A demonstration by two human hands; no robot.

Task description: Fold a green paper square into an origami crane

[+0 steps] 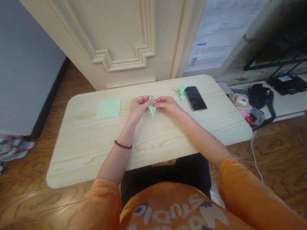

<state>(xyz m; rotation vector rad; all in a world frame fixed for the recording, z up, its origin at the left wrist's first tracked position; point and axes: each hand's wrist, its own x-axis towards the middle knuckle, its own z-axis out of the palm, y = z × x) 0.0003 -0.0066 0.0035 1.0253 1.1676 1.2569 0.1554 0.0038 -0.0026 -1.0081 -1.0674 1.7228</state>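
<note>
Paper (152, 110) sits squarely between left hand (138, 108) and right hand (169, 106), neither nearer, long axis running near to far, both hands pinched nearly closed on it!

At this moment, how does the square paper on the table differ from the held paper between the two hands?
The square paper is a broad square, while the held paper is folded into a narrow, pointed shape. The square paper lies flat on the table with no hand on it; the held paper is pinched by the left hand and right hand. Both are pale green.
</note>
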